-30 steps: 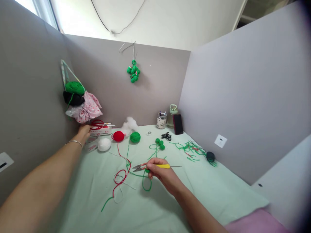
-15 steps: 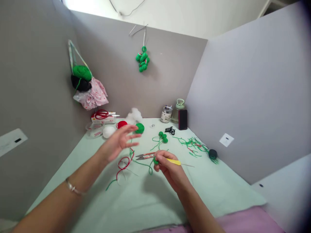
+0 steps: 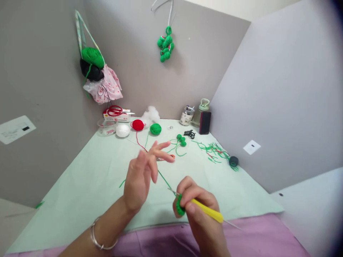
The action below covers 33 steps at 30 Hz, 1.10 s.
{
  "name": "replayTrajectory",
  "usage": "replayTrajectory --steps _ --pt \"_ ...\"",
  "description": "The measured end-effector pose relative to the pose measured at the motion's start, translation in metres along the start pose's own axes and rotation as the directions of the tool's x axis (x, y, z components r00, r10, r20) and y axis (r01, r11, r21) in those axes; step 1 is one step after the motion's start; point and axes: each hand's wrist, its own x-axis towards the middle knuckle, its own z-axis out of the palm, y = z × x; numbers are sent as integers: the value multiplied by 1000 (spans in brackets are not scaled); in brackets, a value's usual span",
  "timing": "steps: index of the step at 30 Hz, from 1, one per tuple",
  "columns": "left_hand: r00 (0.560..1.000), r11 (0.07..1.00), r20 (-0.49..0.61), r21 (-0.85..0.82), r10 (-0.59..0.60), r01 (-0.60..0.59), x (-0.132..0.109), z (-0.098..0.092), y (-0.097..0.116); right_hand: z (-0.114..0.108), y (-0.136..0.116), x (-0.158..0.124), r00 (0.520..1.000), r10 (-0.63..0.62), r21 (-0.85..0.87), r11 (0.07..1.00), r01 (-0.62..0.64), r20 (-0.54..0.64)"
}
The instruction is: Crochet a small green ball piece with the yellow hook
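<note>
My right hand is closed around a yellow-handled crochet hook and a small green crochet piece, low in the view near the table's front edge. A green yarn strand runs from the piece up to my left hand, which is raised with its fingers spread and the strand passing by them. The strand leads on toward the green yarn ball at the back of the mint-green mat.
At the back lie a red yarn ball, a white ball, stuffing, red scissors on a box, a pen cup, a bottle and a phone. Yarn scraps lie right. Green pieces hang on the wall.
My left hand came back from the box at the rear left to the middle. My right hand drew the hook and green piece toward the front edge. The view tilted down.
</note>
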Motion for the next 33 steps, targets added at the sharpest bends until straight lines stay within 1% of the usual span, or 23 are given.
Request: replayTrajectory --steps 1,2,3,4,5,7,9,11,14,17,19,21,25,27,30,33 --pt "995 983 66 163 75 -85 -5 -4 -3 -3 -1 1 999 -35 -10 999 34 -38" --pt "987 946 114 290 114 -143 -9 -9 -6 -5 -2 3 996 -64 -29 998 62 -70" --pt "981 910 138 374 138 -180 -13 -13 -8 -8 -1 4 992 -83 -51 996 79 -91" --pt "980 884 151 430 131 -185 -17 -17 -11 -9 0 5 990 -92 -73 994 85 -103" --pt "982 871 159 462 102 -165 -19 -20 -13 -10 2 6 989 -95 -96 992 85 -110" --pt "980 877 199 476 -27 -72 -22 -25 -16 -9 6 6 988 -94 -144 987 76 -121" --pt "957 897 229 438 -179 63 -24 -27 -18 -7 9 6 986 -95 -187 980 68 -140" --pt "936 919 202 334 -288 211 -28 -27 -20 -3 9 6 978 -111 -232 970 68 -176" --pt "907 912 119 131 -404 389 -33 -23 -23 1 9 8 970 -146 -316 946 79 -195" --pt "862 865 89 -16 -499 502 -36 -16 -25 3 11 10 979 -141 -346 935 82 -150" --pt "842 837 88 -96 -532 538 -37 -13 -28 3 13 11 979 -149 -338 937 93 -143" --pt "834 817 87 -165 -546 552 -37 -10 -30 3 16 13 976 -154 -312 945 99 -156" --pt "812 779 60 -249 -581 575 -37 -7 -33 -1 21 15 972 -72 -220 975 22 -224" --pt "810 775 45 -264 -585 574 -37 -5 -33 -5 24 16 956 -38 -186 982 -18 -292" --pt "817 783 52 -256 -575 567 -37 -4 -33 -8 27 18 928 0 -138 989 -56 -374" --pt "809 778 59 -238 -586 581 -36 -5 -33 -8 27 18 934 -4 -114 993 -39 -359"
